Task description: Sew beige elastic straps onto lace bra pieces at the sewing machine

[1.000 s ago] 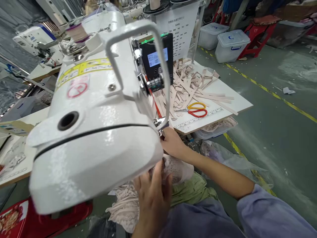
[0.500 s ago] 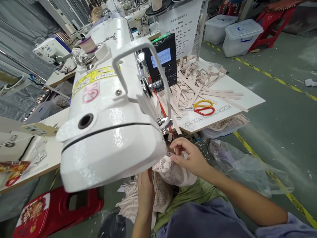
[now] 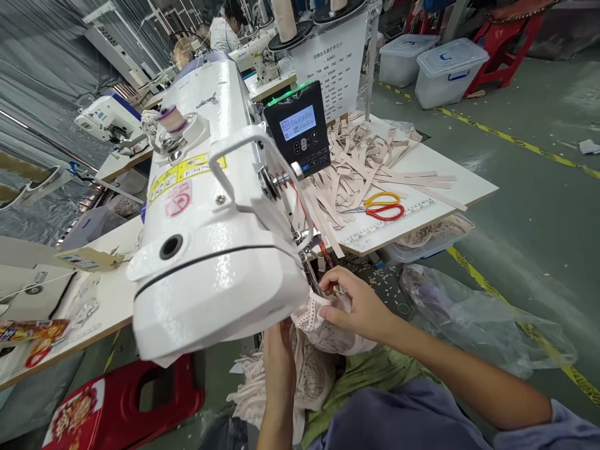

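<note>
The right hand (image 3: pixel 354 304) pinched the lace garment (image 3: pixel 329 332) by the sewing machine (image 3: pixel 220 275), probably to steady it; the left hand (image 3: pixel 279 345) was partly hidden, its grip unclear; scissors (image 3: pixel 368 209) lay on the desk (image 3: pixel 469 181), presumably for reach

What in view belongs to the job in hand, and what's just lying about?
Job:
sewing machine
control panel
lace piece, in the right hand
probably fabric strips and yellow-and-red scissors

Likely just lying about:
orange packet
red stool, lower left
clear plastic bag, lower right
lidded boxes
</note>
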The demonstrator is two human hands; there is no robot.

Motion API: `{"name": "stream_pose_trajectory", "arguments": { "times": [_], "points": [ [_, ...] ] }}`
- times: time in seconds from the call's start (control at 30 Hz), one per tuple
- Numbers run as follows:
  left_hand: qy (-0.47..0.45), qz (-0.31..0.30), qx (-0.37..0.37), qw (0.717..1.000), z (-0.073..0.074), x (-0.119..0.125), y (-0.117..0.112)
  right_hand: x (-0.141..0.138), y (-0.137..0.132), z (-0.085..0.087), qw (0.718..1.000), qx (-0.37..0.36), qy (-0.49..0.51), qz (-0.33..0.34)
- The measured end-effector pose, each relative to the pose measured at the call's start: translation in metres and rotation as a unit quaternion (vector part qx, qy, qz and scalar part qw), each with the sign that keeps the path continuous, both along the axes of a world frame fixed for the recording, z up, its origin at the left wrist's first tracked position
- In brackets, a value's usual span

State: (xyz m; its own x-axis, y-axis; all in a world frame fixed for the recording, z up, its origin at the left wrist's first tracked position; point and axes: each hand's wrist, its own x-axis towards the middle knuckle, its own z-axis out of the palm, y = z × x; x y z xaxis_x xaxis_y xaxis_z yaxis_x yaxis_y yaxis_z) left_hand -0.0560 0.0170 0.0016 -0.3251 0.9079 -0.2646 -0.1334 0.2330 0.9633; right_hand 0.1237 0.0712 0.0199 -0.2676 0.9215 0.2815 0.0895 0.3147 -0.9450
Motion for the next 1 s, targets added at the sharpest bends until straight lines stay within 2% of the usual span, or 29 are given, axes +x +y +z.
{"name": "stream_pose_trajectory", "arguments": {
  "times": [0.17, 0.37, 0.57, 0.67, 0.77, 0.9, 1.0],
  "points": [
    [0.017, 0.000, 0.008, 1.000, 0.002, 0.000, -0.001, -0.001, -0.001, 0.005, 1.000, -0.002, -0.019, -0.006],
    [0.019, 0.012, 0.026, 0.999, -0.014, -0.010, -0.001, -0.006, -0.003, 0.002, 0.999, -0.021, -0.036, -0.025],
    [-0.006, 0.003, 0.035, 0.999, -0.019, -0.023, -0.001, -0.016, -0.002, -0.005, 0.993, -0.113, -0.024, -0.030],
    [-0.005, 0.003, 0.028, 1.000, -0.019, -0.025, -0.006, -0.010, -0.004, -0.003, 0.989, -0.147, -0.026, -0.022],
    [0.006, -0.012, 0.028, 1.000, -0.020, -0.024, -0.012, 0.002, -0.013, -0.003, 0.987, -0.157, 0.015, 0.013],
    [-0.008, -0.065, 0.026, 0.998, -0.018, -0.012, -0.020, 0.020, -0.035, -0.004, 0.988, -0.142, 0.054, 0.018],
    [-0.026, -0.110, 0.009, 0.994, -0.007, 0.018, -0.029, 0.046, -0.050, -0.004, 0.991, -0.126, 0.053, 0.011]
  ]
}}
